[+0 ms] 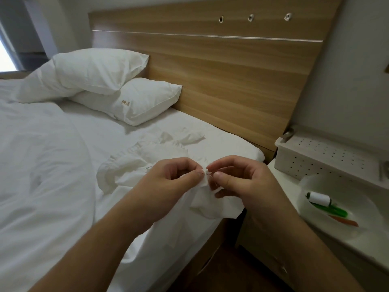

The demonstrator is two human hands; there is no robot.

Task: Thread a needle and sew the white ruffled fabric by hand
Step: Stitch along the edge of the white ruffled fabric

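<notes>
**Stitching the pinched fold: keep the edge taut and the needle short**

Nearest, both hands meet over the bed's edge. The left hand (pixel 176 178) pinches a small fold of the white ruffled fabric (pixel 147 165) between thumb and forefinger. The right hand (pixel 233 178), at its 3 o'clock, has its fingertips curled tight against that fold; a needle is probably held there, but it is too small to see.

To stitch well, hold the fold firm, push through close to the edge, and draw the thread gently.

At 4 o'clock, a white bowl (pixel 315 186) holds a thread spool (pixel 319 198). Beyond, at 12 o'clock, the fabric trails across the bed (pixel 52 165) toward the pillows (pixel 130 102).
</notes>
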